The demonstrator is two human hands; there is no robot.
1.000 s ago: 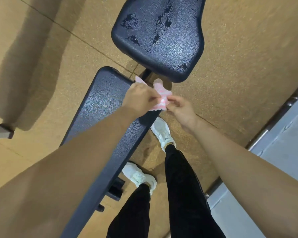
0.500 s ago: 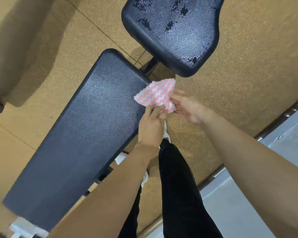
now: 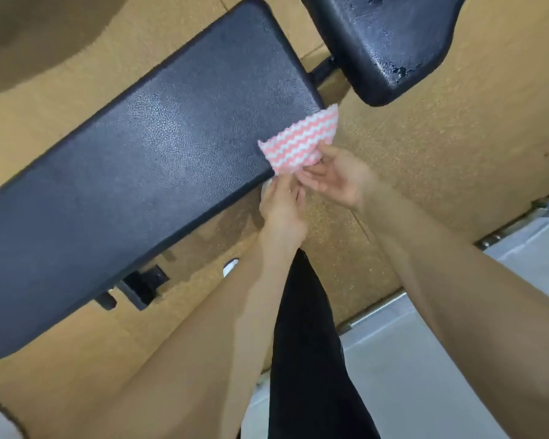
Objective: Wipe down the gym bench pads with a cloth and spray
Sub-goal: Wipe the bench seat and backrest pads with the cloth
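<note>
Cloth (image 3: 298,142): opened out from a bunch since a second ago, now held at the long pad's (image 3: 146,147) end corner. Left hand (image 3: 282,205), right hand (image 3: 333,177): both pinch its lower edge. Step: folding the cloth ready. Next: press it flat and wipe, probably the spray-beaded seat pad (image 3: 390,42).

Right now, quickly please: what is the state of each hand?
Left hand: seems to pinch the lower corner of the pink cloth; blurred.
Right hand: closed, pinching the pink cloth at its right side.
</note>
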